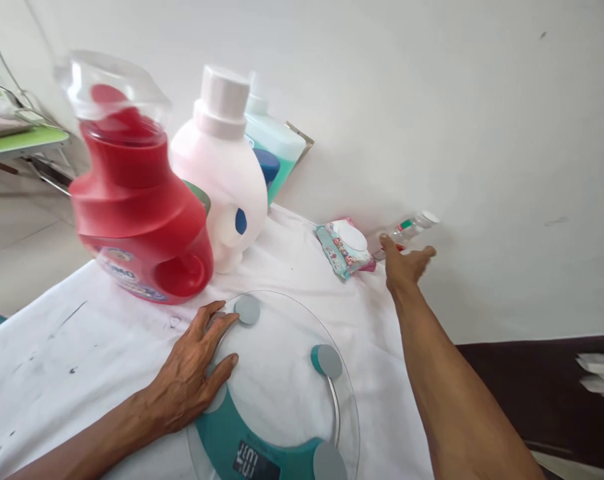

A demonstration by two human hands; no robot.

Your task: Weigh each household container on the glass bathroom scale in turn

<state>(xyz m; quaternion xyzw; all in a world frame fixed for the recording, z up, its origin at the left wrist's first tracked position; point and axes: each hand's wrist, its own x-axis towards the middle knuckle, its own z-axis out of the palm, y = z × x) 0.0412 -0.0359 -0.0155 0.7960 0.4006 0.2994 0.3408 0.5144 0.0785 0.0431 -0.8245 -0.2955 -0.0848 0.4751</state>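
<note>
My left hand (197, 373) rests with spread fingers on the left rim of a round glass bathroom scale (277, 387). The scale has teal parts, grey round pads and a small display showing dark-backed digits, seen upside down. My right hand (407, 265) is stretched toward the wall, thumb and fingers apart, at a clear bottle (413, 225) with a white cap. The bottle leans to the right; its lower part is partly hidden by the hand, and I cannot tell whether they touch. Just left of it lies a teal and pink pack of wipes (345, 248) with a white lid.
A red detergent bottle (137, 207) with a clear cap stands at the left, beside a white jug (222, 167). Behind them is a bottle of green liquid (277, 143). A white cloth (47, 347) covers the table; the wall (457, 133) rises behind it.
</note>
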